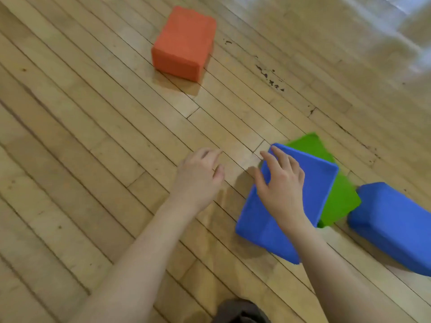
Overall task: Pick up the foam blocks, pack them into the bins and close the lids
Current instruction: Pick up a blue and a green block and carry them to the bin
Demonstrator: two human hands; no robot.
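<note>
Our right hand point(279, 183) spreads over blue rectangular foam block point(268, 220) atop green foam block point(338, 201); left hand point(198, 176) loose, holding nothing; orange foam block point(183, 43) far off on wood floor point(93, 136).

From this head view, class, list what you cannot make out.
- Green block: mostly hidden under the blue block.
- Second blue block: cut off by the right edge.
- Bins and lids: out of frame.
- Right hand: contact with the blue block unclear; slight blur.
</note>
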